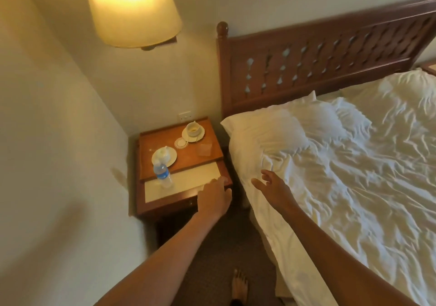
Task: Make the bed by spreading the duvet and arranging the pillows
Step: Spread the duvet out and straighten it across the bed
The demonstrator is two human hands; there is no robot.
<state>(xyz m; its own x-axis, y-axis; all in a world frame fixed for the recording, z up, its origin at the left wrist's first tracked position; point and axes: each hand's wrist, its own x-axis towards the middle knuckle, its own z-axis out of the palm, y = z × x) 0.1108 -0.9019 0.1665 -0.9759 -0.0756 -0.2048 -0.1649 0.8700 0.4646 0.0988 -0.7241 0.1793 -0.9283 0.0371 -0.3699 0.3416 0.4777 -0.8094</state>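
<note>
Duvet [342,187] is lying rumpled across the bed, its edge drooping beside the nightstand [165,202]. Right hand [271,187] is hovering open-fingered over it; left hand [215,198], empty, is resting on the nightstand, risking toppling the water bottle [162,172].

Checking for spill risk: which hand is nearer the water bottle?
Left. The left hand rests on the nightstand's front edge, just right of the water bottle; the right hand hovers farther right, over the duvet.

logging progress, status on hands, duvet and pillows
Left hand open over nightstand. Right hand open, above duvet edge. Duvet rumpled, pillows unarranged. Nothing in the way.
</note>
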